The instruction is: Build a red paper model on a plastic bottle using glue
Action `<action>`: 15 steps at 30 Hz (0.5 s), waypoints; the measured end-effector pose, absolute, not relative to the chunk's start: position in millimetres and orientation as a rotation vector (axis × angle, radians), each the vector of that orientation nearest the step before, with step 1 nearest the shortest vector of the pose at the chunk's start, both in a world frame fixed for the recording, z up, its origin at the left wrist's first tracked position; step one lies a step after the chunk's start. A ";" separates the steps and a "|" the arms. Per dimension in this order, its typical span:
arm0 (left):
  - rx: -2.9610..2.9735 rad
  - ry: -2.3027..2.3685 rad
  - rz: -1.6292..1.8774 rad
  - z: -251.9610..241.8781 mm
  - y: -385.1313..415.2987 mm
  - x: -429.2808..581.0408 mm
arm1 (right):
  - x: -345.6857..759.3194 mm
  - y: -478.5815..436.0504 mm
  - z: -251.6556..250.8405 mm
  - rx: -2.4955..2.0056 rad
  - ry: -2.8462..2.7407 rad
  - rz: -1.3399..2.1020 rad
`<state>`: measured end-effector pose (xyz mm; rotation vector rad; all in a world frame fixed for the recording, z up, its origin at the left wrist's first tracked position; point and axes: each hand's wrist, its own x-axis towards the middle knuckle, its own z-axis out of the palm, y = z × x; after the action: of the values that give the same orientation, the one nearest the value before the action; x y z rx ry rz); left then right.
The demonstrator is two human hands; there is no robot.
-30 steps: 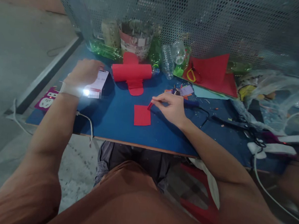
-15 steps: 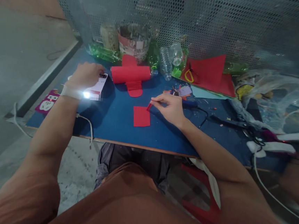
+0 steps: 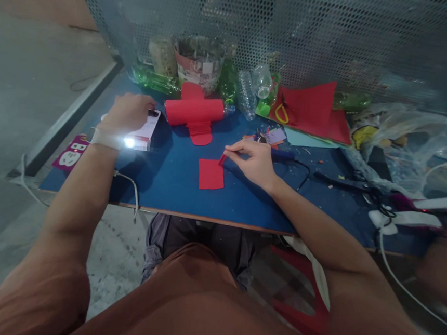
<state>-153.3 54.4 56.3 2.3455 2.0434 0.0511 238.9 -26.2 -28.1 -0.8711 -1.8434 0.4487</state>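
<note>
My left hand (image 3: 128, 112) rests on a phone (image 3: 147, 126) with a lit screen at the left of the blue table (image 3: 175, 184), fingers curled over its top edge. A small red square of paper (image 3: 211, 174) lies flat near the table's middle. My right hand (image 3: 252, 159) pinches the square's upper right corner between thumb and forefinger. Behind the square lies a red paper roll with flaps (image 3: 195, 112).
Plastic bottles (image 3: 249, 89) and a paper-covered pot (image 3: 199, 63) stand along a perforated metal screen at the back. Red sheets (image 3: 314, 110) with yellow-handled scissors (image 3: 285, 113), black scissors (image 3: 357, 187), plastic bags (image 3: 410, 137) and white cables (image 3: 402, 222) fill the right side. A charging cable (image 3: 131, 185) hangs off the front edge.
The view has shifted slightly; both hands stay where they were, the left on the phone and the right pinching the red square's corner.
</note>
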 end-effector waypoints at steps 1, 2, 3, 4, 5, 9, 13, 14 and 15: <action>2.337 2.038 0.060 56.4 54.8 -153.8 | 239.0 -26.3 -28.0 -0.876 -1.847 0.445; 2.326 2.031 0.067 56.5 55.1 -154.2 | 239.1 -26.3 -27.7 -0.875 -1.849 0.441; 2.316 2.026 0.070 56.7 55.2 -154.6 | 239.1 -26.4 -27.3 -0.873 -1.851 0.440; 2.311 2.021 0.071 57.0 55.2 -154.7 | 239.1 -26.6 -26.7 -0.869 -1.852 0.442; 2.308 2.021 0.073 57.2 55.0 -154.5 | 239.0 -26.7 -26.2 -0.867 -1.851 0.448; 2.318 2.051 0.074 55.8 55.7 -152.7 | 238.2 -27.4 -24.6 -0.866 -1.838 0.484; 2.328 2.062 0.128 50.6 62.6 -155.8 | 237.9 -27.6 -25.3 -0.894 -1.820 0.516; 2.337 2.058 0.143 48.9 65.2 -158.2 | 238.0 -27.6 -25.6 -0.903 -1.818 0.520; 2.362 2.036 0.146 47.1 67.8 -161.1 | 238.1 -27.5 -25.7 -0.906 -1.818 0.522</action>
<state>-161.1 67.8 47.1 2.3620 2.0357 0.1461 238.1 -27.5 -25.7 -0.9065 -1.8182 0.5222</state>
